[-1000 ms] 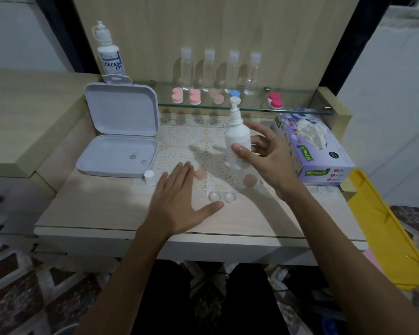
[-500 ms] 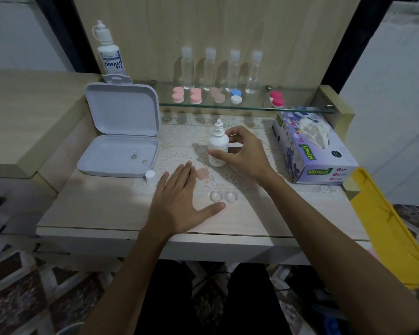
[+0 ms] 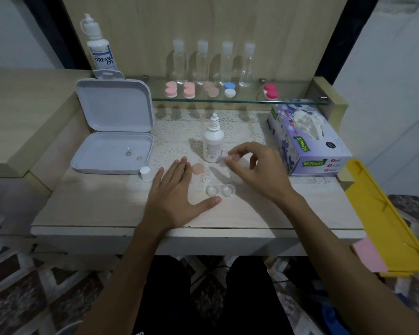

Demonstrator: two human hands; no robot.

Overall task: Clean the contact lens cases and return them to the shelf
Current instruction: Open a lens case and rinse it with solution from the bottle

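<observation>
Lens case (image 3: 220,190) lies open near "Mysoft" tissue box (image 3: 311,146).

left hand (image 3: 177,197) flat on table (image 3: 82,209) | right hand (image 3: 257,172) beside white bottle (image 3: 213,143) | open lens case (image 3: 220,190) between

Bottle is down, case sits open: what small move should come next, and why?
Probably the right hand, hovering empty beside the bottle, pulls a tissue from the box to wipe the open case: its two cups lie uncapped by the left hand.
</observation>
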